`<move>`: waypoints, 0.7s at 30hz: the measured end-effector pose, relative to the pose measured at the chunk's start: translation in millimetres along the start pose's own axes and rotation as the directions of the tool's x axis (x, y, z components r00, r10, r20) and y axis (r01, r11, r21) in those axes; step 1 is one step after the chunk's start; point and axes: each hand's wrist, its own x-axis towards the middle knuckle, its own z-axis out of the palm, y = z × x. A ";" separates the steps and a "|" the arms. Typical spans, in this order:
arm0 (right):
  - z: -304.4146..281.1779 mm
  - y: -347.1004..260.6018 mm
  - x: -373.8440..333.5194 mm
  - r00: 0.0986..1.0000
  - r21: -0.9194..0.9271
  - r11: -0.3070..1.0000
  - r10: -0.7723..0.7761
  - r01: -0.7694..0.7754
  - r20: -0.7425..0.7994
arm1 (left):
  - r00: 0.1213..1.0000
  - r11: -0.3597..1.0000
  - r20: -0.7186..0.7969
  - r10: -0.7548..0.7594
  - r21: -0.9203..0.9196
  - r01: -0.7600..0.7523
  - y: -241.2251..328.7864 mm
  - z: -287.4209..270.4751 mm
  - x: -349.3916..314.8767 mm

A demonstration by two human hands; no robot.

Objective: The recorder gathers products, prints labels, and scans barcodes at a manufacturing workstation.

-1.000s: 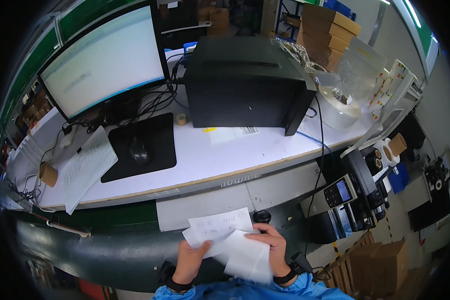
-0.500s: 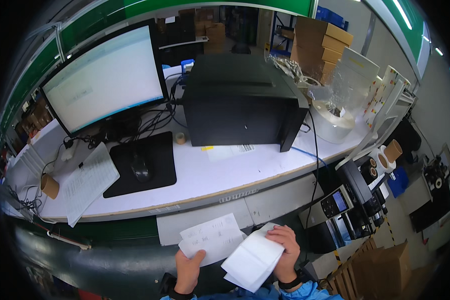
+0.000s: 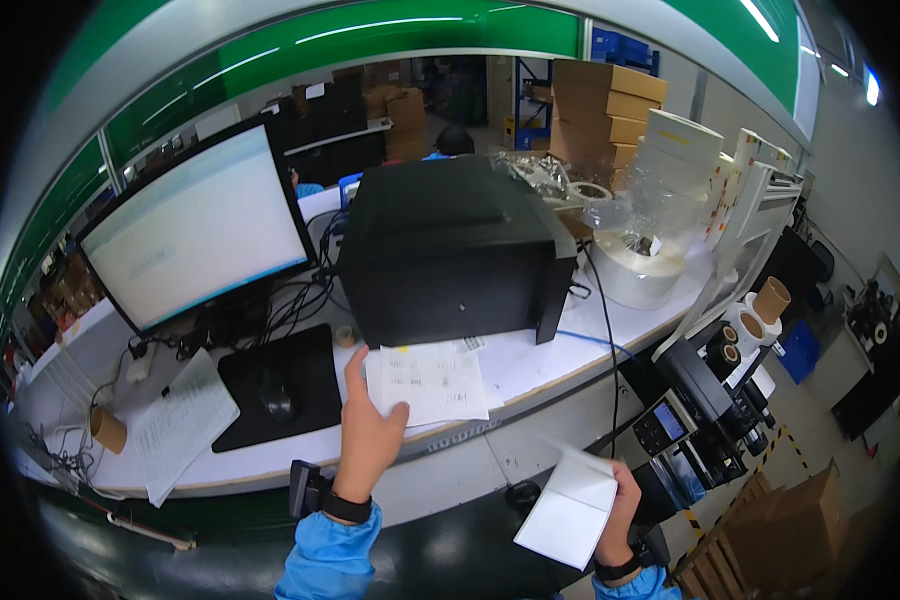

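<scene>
A white sheet with handwriting (image 3: 435, 385) lies at the desk's front edge, before the black box-shaped machine. My left hand (image 3: 368, 435) reaches over it, open: the thumb rests on its near left corner and the index finger stretches along its left side. The other left fingers are hidden. Lower right, in front of the desk, my right hand (image 3: 620, 505) is closed on folded white paper (image 3: 568, 505), holding it by its right edge. A crease crosses this paper, and its upper edge is blurred.
The black machine (image 3: 450, 270) stands mid-desk, with a monitor (image 3: 200, 230) to its left. A mouse (image 3: 277, 400) on a black pad and more written papers (image 3: 185, 425) lie left of my hand. Right are a large tape roll (image 3: 635, 270), a hanging cable and a label printer (image 3: 685, 430).
My left hand has moved up and forward, bringing the handwritten sheet from in front of the desk onto its edge. My right hand has shifted right and down with the folded paper. The view has shifted.
</scene>
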 end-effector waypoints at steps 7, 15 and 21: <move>-19.5 21.0 -13.2 0.977 -0.054 0.979 0.201 -0.198 0.066 | 0.912 0.556 0.355 0.205 0.725 -0.406 -13.3 15.5 8.4; -10.2 29.3 -6.0 0.972 -0.017 0.982 0.191 -0.190 0.139 | 0.880 0.644 0.446 0.163 0.628 -0.437 -18.3 16.9 6.8; -2.4 27.1 2.2 0.977 0.056 0.978 0.198 -0.202 0.077 | 0.845 0.666 0.510 0.162 0.575 -0.475 -6.0 0.7 -1.6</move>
